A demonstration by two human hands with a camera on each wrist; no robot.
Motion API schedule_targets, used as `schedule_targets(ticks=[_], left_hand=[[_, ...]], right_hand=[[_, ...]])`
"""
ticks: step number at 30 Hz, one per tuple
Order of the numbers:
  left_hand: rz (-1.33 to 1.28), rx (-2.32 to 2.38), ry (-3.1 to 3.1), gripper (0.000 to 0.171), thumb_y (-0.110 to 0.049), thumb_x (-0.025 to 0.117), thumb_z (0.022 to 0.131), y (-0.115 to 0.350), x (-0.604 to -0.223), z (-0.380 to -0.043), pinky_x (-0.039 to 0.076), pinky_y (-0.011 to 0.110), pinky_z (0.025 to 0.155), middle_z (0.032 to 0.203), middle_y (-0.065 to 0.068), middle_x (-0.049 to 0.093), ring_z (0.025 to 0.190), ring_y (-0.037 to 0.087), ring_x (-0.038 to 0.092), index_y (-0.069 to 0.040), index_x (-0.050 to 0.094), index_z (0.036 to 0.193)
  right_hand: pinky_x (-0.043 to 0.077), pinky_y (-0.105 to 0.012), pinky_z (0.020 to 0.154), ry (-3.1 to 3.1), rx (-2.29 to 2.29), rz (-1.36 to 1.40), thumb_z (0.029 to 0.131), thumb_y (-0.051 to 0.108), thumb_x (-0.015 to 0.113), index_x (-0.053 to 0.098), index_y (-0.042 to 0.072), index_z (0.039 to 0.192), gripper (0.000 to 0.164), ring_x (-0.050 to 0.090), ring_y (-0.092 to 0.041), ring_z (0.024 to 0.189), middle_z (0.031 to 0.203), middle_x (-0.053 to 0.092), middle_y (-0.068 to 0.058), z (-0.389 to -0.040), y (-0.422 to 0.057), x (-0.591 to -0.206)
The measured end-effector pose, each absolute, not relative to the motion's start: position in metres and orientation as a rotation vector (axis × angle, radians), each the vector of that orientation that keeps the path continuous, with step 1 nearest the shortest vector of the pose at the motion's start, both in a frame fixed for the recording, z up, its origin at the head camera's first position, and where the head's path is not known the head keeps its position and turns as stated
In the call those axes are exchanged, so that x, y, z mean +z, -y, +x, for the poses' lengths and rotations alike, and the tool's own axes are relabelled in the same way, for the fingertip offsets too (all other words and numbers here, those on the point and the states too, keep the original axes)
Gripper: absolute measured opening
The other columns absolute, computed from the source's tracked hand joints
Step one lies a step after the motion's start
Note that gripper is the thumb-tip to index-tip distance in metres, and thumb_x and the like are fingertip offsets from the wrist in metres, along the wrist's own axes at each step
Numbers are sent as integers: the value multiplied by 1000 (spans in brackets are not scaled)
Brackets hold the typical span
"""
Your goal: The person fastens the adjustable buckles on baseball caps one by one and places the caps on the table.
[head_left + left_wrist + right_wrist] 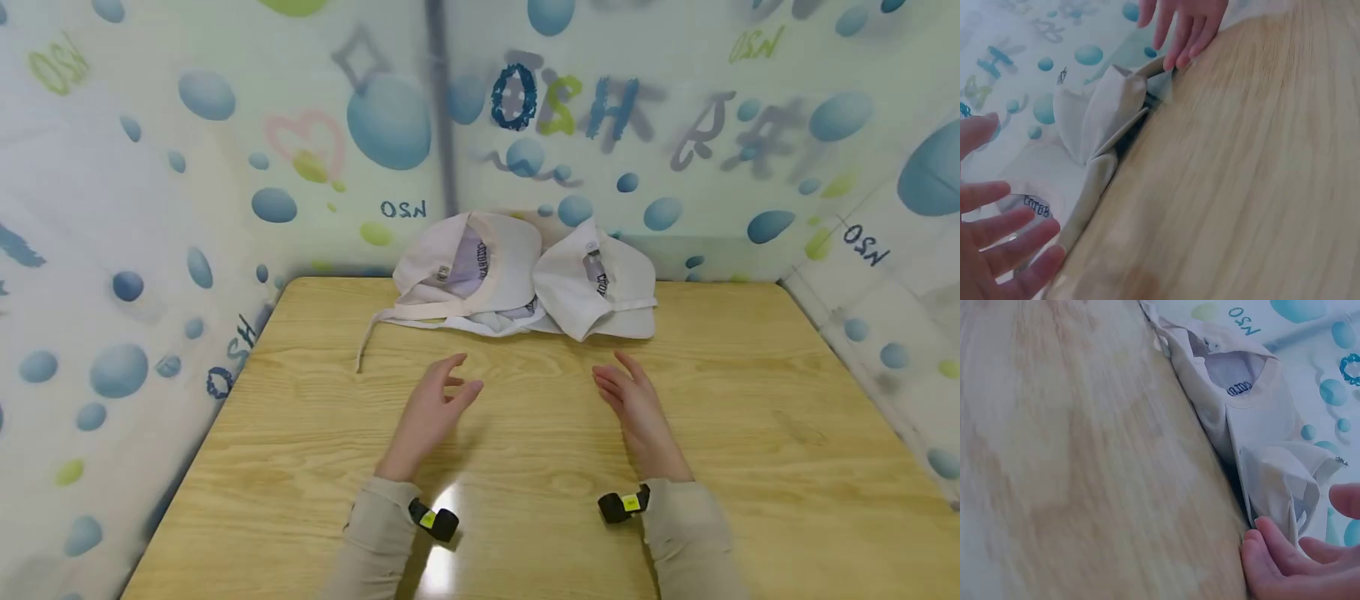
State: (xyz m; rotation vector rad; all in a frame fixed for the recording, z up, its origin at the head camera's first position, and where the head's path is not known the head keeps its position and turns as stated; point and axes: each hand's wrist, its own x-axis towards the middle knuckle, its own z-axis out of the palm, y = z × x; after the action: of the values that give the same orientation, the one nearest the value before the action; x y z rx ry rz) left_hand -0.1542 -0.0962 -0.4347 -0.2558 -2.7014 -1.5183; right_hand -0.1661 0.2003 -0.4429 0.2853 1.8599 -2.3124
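Several off-white caps lie in a row at the table's back edge. The left cap shows its lettered inside, and a thin strap trails from the pile's left end. A crumpled right cap leans against it, with more white fabric under both. In front of the left cap, my left hand holds nothing, its fingers apart and loosely bent. My right hand, also holding nothing, is before the right cap with relaxed fingers. The right wrist view has the crumpled cap just beyond my right fingertips.
The wooden table meets a wall printed with blue and green spots behind the caps. Side walls stand at left and right. A small black camera is on my left wrist, another black camera on my right.
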Motion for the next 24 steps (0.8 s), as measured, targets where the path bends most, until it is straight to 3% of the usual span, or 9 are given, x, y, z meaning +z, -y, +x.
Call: schedule_targets(ticks=[5, 12, 17, 24], left_hand=[[-249, -1880, 2529, 54, -46, 54, 84, 82, -445, -155, 48, 31, 77, 121, 4, 51, 97, 15, 55, -17, 44, 129], [-273, -2312, 2269, 45, -29, 51, 91, 72, -438, -152, 48, 43, 79, 121, 20, 48, 100, 34, 54, -7, 41, 129], [-235, -2465, 2132, 52, -32, 50, 91, 70, -446, -153, 46, 46, 81, 121, 22, 48, 101, 38, 52, -2, 37, 131], [-242, -2583, 1993, 54, -40, 50, 90, 59, -465, -163, 47, 41, 80, 120, 18, 49, 101, 33, 54, -6, 39, 130]], right_hand=[[27, -36, 102, -1752, -2463, 266, 96, 15, 39, 5, 12, 143, 59, 31, -29, 124, 133, 31, -22, -169, -196, -449], [25, -36, 103, -1694, -2572, 221, 93, 16, 47, 13, 19, 143, 61, 30, -28, 125, 135, 27, -23, -183, -189, -455], [25, -37, 103, -1659, -2612, 144, 93, 15, 48, 13, 18, 143, 61, 27, -29, 126, 132, 31, -20, -193, -187, -459], [25, -39, 103, -1639, -2572, 55, 94, 11, 45, 20, 13, 142, 54, 25, -28, 127, 130, 31, -11, -204, -192, -465]])
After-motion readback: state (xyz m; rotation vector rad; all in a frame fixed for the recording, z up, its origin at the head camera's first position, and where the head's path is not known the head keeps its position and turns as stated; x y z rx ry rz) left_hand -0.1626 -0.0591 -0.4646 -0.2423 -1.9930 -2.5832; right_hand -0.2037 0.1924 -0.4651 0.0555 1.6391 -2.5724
